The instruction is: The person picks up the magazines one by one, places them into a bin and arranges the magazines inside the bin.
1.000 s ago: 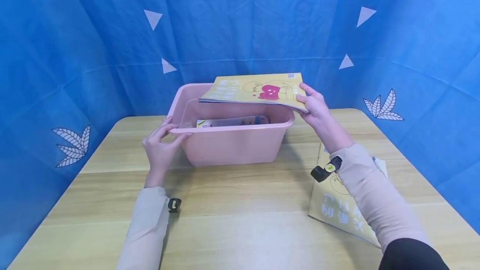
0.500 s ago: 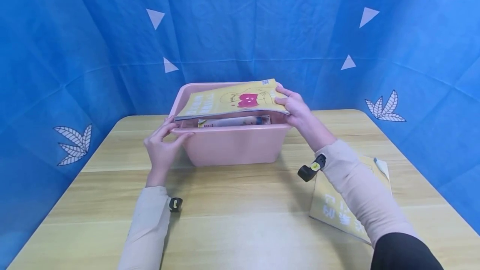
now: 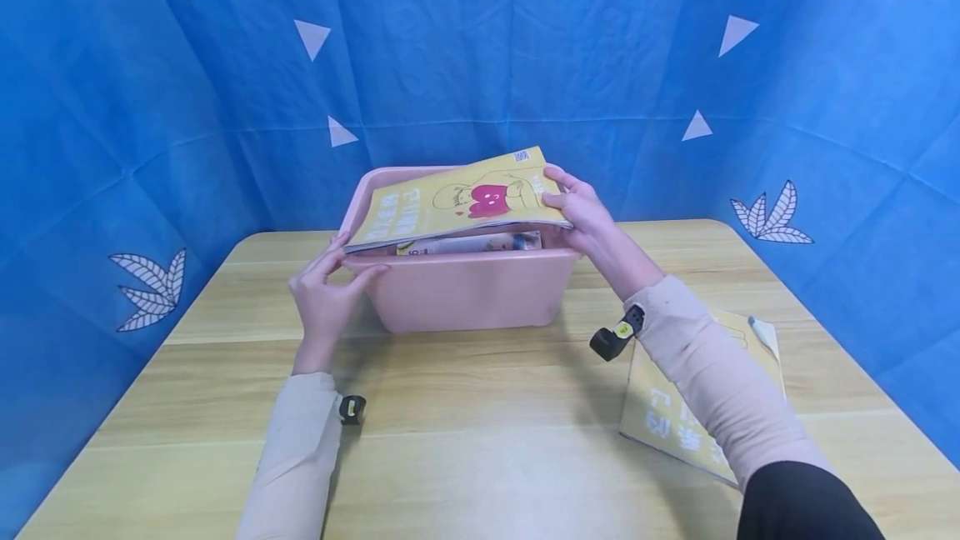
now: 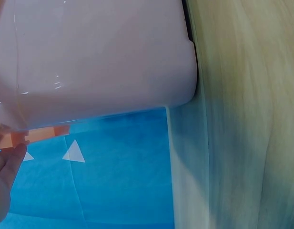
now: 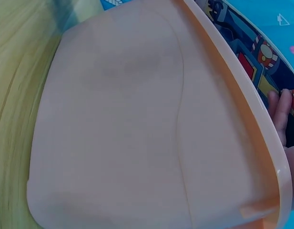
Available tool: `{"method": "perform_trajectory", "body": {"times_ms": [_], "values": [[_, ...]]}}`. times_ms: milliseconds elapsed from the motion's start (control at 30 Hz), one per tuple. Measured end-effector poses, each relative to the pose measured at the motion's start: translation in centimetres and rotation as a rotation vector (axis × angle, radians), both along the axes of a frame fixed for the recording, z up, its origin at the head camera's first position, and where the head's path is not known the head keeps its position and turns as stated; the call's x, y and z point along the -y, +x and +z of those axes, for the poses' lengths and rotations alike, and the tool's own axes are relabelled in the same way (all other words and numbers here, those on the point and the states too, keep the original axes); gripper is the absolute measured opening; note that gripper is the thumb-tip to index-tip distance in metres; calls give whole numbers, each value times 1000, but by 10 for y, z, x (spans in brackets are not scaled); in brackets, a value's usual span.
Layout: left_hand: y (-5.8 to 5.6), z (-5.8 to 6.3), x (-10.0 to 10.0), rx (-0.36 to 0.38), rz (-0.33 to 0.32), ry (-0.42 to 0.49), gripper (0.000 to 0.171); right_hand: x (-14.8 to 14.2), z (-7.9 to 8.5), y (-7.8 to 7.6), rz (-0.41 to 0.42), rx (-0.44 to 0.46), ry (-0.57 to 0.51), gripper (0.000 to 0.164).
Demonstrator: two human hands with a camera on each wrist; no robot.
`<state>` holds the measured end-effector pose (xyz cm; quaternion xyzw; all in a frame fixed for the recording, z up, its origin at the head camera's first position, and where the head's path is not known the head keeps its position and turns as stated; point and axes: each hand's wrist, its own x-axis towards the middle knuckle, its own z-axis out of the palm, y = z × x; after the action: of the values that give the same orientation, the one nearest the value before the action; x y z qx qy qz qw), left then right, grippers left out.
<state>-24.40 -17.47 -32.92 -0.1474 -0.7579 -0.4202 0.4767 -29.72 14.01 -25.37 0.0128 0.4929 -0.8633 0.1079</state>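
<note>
A yellow booklet (image 3: 450, 200) with a red heart on its cover lies slanted across the mouth of a pink plastic bin (image 3: 468, 294). Its left end is lower, within the bin's left rim, and the right end is raised. My right hand (image 3: 588, 211) pinches that right end, thumb on the cover and fingers beneath. In the right wrist view those fingers press a dark, colourfully illustrated underside (image 5: 261, 52). At the bin's front left corner my left hand (image 3: 324, 294) grips the rim, thumb in front and fingers at the side. A flat printed packet (image 3: 471, 243) shows inside the bin.
On the wooden table (image 3: 480, 440), a second yellow booklet (image 3: 667, 407) lies at the right, partly under my right forearm, with one corner curled up. A blue patterned cloth (image 3: 510, 48) hangs behind and along both sides of the table.
My right hand has carried the yellow booklet left and lower, from above the bin's right side into its opening; lately its right end has tipped up slightly. The left hand stays on the rim.
</note>
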Motion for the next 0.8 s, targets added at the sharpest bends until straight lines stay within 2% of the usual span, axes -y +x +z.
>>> {"method": "perform_trajectory", "body": {"times_ms": [133,333,433,567,800], "values": [[-1,-2,2,3,3,-3,27,2,0,-2,-8,0,21,55],[-3,-2,4,-38,-1,-30,34,1,3,-3,-40,-2,48,56],[-4,-3,5,-28,-1,-40,37,1,3,-4,-54,-2,64,55],[-4,-2,5,-12,-8,-46,35,1,4,-7,-72,-3,74,54],[-4,-1,4,-27,-5,-55,34,1,0,-12,-80,-18,105,54]]}}
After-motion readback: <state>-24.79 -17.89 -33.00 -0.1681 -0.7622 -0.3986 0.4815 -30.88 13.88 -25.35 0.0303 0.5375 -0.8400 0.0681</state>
